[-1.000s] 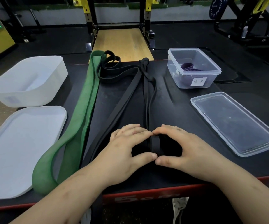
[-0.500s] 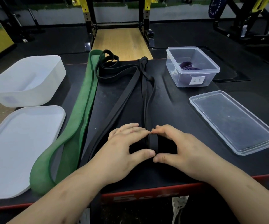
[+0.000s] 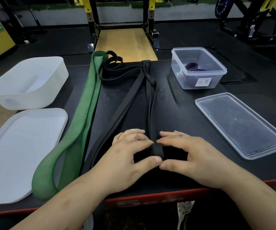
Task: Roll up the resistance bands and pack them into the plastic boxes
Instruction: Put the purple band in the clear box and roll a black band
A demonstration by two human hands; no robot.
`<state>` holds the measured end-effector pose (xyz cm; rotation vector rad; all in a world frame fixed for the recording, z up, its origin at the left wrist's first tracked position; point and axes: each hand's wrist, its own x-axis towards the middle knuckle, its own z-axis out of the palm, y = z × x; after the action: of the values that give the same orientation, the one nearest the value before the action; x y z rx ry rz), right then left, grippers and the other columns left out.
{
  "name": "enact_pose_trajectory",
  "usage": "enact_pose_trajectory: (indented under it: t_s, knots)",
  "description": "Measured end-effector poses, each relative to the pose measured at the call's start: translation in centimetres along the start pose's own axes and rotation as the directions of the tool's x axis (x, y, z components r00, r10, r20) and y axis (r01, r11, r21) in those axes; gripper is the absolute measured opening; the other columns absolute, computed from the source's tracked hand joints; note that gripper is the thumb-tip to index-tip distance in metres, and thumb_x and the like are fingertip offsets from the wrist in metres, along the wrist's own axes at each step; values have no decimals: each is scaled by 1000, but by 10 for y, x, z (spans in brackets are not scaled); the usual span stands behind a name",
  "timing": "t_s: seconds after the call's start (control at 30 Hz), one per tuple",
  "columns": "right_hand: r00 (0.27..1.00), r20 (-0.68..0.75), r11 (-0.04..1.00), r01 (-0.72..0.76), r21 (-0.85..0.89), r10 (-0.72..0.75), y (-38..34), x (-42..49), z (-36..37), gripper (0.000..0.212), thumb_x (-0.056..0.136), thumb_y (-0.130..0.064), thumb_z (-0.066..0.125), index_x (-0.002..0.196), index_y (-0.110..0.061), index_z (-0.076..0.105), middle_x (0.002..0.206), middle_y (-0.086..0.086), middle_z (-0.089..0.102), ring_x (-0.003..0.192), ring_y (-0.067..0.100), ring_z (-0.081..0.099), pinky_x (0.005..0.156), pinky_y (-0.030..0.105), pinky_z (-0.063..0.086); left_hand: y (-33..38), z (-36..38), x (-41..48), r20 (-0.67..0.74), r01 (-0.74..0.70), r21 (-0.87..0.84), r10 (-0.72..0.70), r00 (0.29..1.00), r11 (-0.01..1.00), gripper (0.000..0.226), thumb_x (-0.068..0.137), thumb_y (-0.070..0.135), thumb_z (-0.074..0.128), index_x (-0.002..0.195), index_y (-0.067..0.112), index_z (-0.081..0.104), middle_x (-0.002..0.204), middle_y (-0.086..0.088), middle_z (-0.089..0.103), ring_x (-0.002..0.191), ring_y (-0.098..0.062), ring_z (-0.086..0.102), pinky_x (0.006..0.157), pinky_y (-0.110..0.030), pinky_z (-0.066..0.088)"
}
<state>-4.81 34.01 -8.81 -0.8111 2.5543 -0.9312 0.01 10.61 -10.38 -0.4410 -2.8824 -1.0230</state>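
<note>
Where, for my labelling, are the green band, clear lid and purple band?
green band (image 3: 87, 103), head view, middle of its strap
clear lid (image 3: 240, 125), head view, flat centre panel
purple band (image 3: 192, 65), head view, upper loop

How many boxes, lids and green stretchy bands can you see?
Boxes: 2 (white box, clear box)
Lids: 2 (white lid, clear lid)
Green bands: 1 (green band)
Total: 5

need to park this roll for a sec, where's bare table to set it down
Bare patch: table between the thin black band and the clear lid, below the clear box. A narrower strip lies between the green band and the wide black band. Crowded: far middle, where band loops pile; white box and white lid fill the left.
</note>
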Motion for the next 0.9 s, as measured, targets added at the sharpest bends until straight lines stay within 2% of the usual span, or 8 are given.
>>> enact_pose_trajectory:
  t_s: [0.17, 0.3, 0.4, 0.5, 0.57, 0.63, 0.73, 0.9]
  knots:
    - [998, 22, 997, 60, 45, -61, -2, -3, 1, 39, 70, -78, 63, 106, -64, 57, 122, -56, 44, 139, -26, 23, 116, 11, 21, 1, 1, -2, 35, 4, -35, -2, 999, 999, 55, 85, 75, 45, 116, 36, 69, 120, 32, 51, 145, 4, 24, 119, -27, 22]
    - [1000, -27, 1000, 11, 21, -10, -2, -3, 5, 52, 77, -75, 66, 126, -63, 53, 142, -39, 47, 138, -22, 29, 116, 17, 29, 1, 1, 0, 23, 28, -48, -27, 999, 998, 45, 85, 77, 44, 109, 46, 66, 120, 36, 52, 143, 8, 26, 118, -25, 23]
    - [999, -40, 995, -25, 92, 28, -2, -6, 4, 53, 77, -64, 74, 126, -62, 53, 133, -44, 49, 132, -24, 35, 106, 11, 33, -1, 2, -1, 8, 44, -28, -44, 999, 999, 58, 82, 81, 43, 116, 42, 68, 118, 34, 56, 143, 9, 27, 118, -22, 23]
    - [999, -30, 994, -33, 108, 37, -1, -5, 5, 56, 72, -74, 68, 124, -70, 49, 144, -40, 42, 143, -22, 18, 116, 17, 23, -1, 2, -1, -14, 49, -2, -49, 999, 999, 70, 80, 84, 41, 125, 37, 67, 118, 36, 56, 142, 10, 28, 117, -19, 22]
    - [999, -31, 996, -35, 87, 37, -2, -3, 5, 55, 68, -83, 60, 121, -74, 49, 154, -33, 37, 149, -15, 13, 120, 22, 20, 0, 1, -2, -27, 71, -9, -71, 997, 997, 71, 79, 85, 41, 134, 44, 60, 115, 42, 54, 140, 12, 29, 115, -15, 23]
    - [999, -34, 997, -27, 77, 29, -2, -1, 5, 51, 69, -85, 57, 119, -75, 49, 157, -29, 36, 149, -15, 13, 119, 20, 19, 0, 0, -4, -33, 92, -26, -93, 995, 995, 68, 80, 84, 43, 139, 51, 50, 116, 42, 54, 137, 9, 35, 112, -16, 27]
    - [998, -60, 998, -13, 58, 17, -1, 2, 5, 46, 75, -82, 52, 119, -69, 51, 155, -27, 38, 146, -17, 15, 121, 19, 19, 2, -1, -6, -24, 98, -25, -99, 995, 995, 60, 79, 84, 47, 134, 59, 45, 119, 40, 53, 132, 5, 40, 108, -18, 33]
    - [997, -73, 997, -9, 70, 14, -1, 3, 6, 63, 77, -79, 53, 134, -52, 56, 145, -36, 43, 141, -25, 19, 120, 17, 23, 6, -4, -7, -6, 98, 24, -98, 995, 995, 65, 69, 78, 60, 129, 62, 40, 118, 38, 51, 134, 4, 34, 110, -17, 28]
